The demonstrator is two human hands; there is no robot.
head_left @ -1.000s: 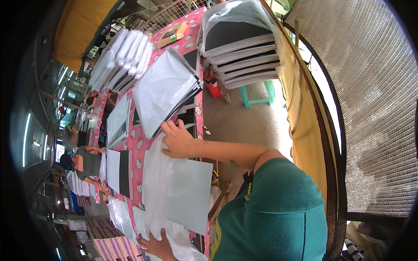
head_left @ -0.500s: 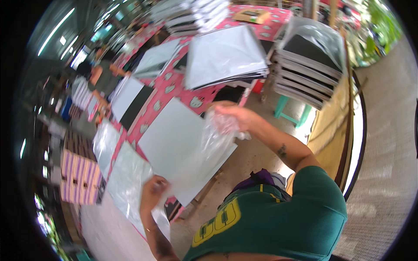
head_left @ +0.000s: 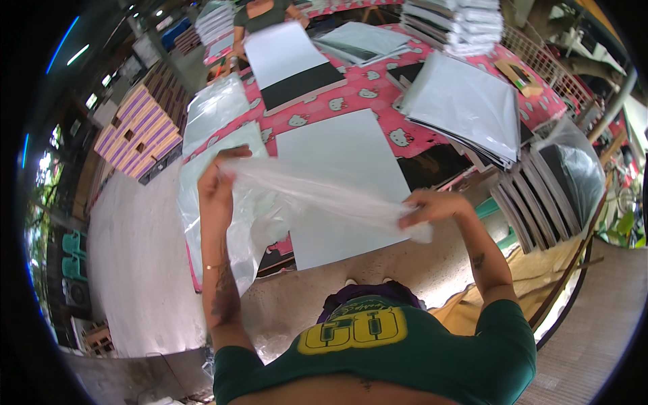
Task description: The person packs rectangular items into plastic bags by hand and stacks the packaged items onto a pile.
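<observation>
A clear plastic bag (head_left: 324,190), bunched into a long strip and blurred by motion, stretches between my two hands. My left hand (head_left: 217,181) pinches its left end, above a pile of clear plastic bags (head_left: 199,162). Around its right end the fingers of my right hand (head_left: 435,206) are closed. Beneath the strip lies a large pale grey-white board (head_left: 337,138), flat at the table's near edge. The bag covers part of the board's middle.
The table has a pink patterned cover (head_left: 297,120). Wrapped boards (head_left: 466,101) are stacked at right, with another plastic-covered stack (head_left: 543,196) beyond the table edge. A white-and-black board (head_left: 287,57) lies ahead, near another person (head_left: 266,17). Striped stacks (head_left: 142,125) stand at left.
My left hand has risen and now grips the bag's left end. My right hand has come nearer my body, and the bag is drawn out between both hands. The view has turned left.
</observation>
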